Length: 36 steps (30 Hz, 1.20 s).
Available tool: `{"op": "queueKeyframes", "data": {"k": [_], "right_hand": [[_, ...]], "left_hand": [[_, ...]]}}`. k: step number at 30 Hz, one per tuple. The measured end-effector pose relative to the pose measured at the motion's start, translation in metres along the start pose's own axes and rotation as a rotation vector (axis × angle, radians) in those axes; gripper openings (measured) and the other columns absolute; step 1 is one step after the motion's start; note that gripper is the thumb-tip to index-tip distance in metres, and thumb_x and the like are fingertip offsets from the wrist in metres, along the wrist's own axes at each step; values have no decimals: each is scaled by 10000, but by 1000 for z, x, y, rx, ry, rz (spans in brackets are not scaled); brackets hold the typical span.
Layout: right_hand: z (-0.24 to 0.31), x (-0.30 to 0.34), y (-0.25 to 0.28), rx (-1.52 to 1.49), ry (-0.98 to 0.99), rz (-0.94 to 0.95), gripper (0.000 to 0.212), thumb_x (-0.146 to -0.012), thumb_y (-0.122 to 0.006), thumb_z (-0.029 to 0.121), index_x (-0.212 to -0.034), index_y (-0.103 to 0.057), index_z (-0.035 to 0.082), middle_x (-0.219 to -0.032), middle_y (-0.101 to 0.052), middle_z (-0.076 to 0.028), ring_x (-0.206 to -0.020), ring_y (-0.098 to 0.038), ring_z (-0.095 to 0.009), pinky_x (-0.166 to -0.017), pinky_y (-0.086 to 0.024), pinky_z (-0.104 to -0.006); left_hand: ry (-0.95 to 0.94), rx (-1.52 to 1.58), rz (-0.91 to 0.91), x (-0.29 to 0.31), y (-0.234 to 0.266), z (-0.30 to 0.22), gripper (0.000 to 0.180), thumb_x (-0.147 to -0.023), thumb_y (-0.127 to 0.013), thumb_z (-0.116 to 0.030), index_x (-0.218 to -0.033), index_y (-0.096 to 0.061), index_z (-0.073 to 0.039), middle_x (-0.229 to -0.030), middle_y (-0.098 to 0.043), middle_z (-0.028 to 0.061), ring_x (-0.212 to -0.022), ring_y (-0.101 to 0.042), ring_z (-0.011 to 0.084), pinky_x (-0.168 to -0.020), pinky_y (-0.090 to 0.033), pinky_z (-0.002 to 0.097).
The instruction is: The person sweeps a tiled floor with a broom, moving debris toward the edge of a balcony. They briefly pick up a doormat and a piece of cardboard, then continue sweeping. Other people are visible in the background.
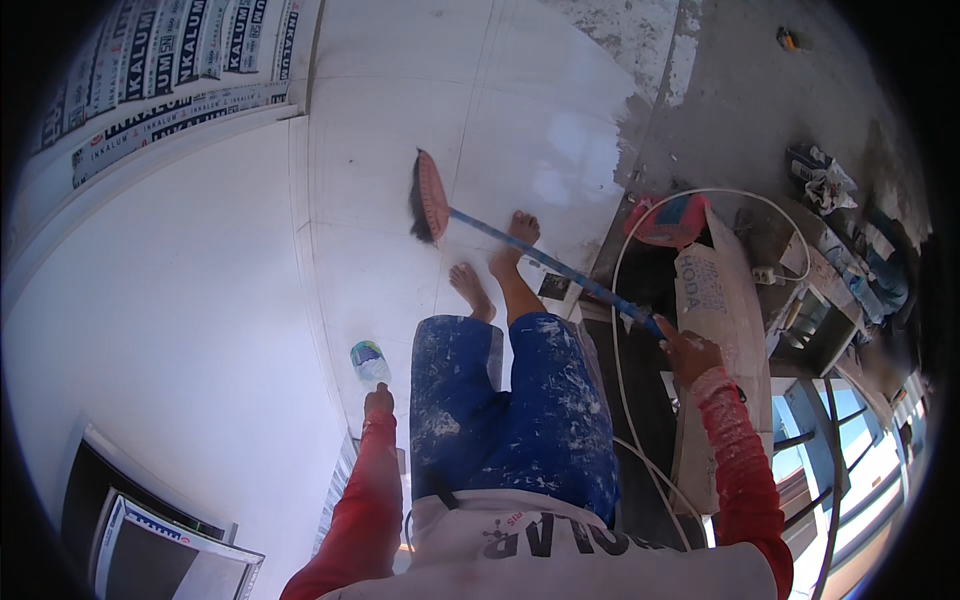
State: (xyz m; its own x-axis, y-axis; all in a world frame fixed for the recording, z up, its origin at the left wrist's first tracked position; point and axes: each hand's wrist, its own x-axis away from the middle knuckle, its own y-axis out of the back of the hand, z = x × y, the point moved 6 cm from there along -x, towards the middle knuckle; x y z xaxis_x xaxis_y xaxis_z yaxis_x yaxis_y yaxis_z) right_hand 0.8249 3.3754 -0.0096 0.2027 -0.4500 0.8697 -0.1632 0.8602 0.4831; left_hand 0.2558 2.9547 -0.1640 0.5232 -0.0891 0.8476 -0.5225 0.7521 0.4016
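My right hand (690, 354) is closed around the upper end of a broom's blue handle (565, 272). The handle slants left and away to the red broom head (433, 196), whose dark bristles face left against the white floor. In my left hand (379, 399), low on the left, is a clear plastic bottle (369, 362) with a green and blue label. The fingers are closed at its narrow end, and the bottle points away from me. My bare feet stand on the floor between the bottle and the broom.
A white wall (190, 300) runs along the left, with printed film (180, 50) at far left. On the right are a cardboard sheet (705, 285), a pink container (668, 222), a looping white cable (617, 330) and assorted clutter. Grey concrete (760, 110) lies at far right.
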Motion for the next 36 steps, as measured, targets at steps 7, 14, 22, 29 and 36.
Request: {"op": "queueKeyframes", "data": {"k": [7, 14, 22, 29, 36], "right_hand": [[10, -107, -36, 1, -95, 18, 440, -929, -474, 365, -1359, -388, 396, -1022, -652, -146, -892, -647, -346, -748, -520, -441], [-192, 95, 51, 154, -475, -138, 472, -911, -534, 207, -1372, -436, 232, -1146, -627, -150, -977, -629, -350, -806, -501, -433], [30, -22, 144, -167, -30, -372, 448, -941, -482, 228, -1385, -419, 243, -1126, -631, -150, -946, -622, -367, -777, -487, -440], [267, -306, 257, 55, -61, -138, 423, -979, -350, 411, -1376, -416, 283, -1195, -618, -77, -1067, -594, -345, -918, -468, -451], [109, -232, 242, 172, -348, 28, 472, -966, -327, 472, -1426, -259, 395, -1219, -589, -159, -1095, -567, -389, -940, -442, -459]], "left_hand": [[491, 1041, -52, -17, 96, -45, 546, -837, -451, -448, -945, -605, 65, -884, -635, 305, -864, -603, 463, -780, -454, 496], [323, 403, -10, 40, 99, -36, 568, -817, -444, -493, -991, -670, -2, -1072, -624, 254, -1052, -584, 398, -916, -448, 455], [332, 381, 153, 62, 87, -90, 578, -812, -427, -542, -1058, -677, -83, -1100, -652, 163, -1059, -607, 321, -920, -422, 443], [260, 370, 144, -12, 176, -125, 565, -830, -413, -525, -1071, -668, -83, -1107, -648, 162, -1067, -598, 329, -923, -411, 437], [337, 428, 264, -36, 237, -76, 633, -845, -394, -515, -1071, -643, 21, -1134, -607, 248, -1101, -560, 401, -940, -413, 477]]}}
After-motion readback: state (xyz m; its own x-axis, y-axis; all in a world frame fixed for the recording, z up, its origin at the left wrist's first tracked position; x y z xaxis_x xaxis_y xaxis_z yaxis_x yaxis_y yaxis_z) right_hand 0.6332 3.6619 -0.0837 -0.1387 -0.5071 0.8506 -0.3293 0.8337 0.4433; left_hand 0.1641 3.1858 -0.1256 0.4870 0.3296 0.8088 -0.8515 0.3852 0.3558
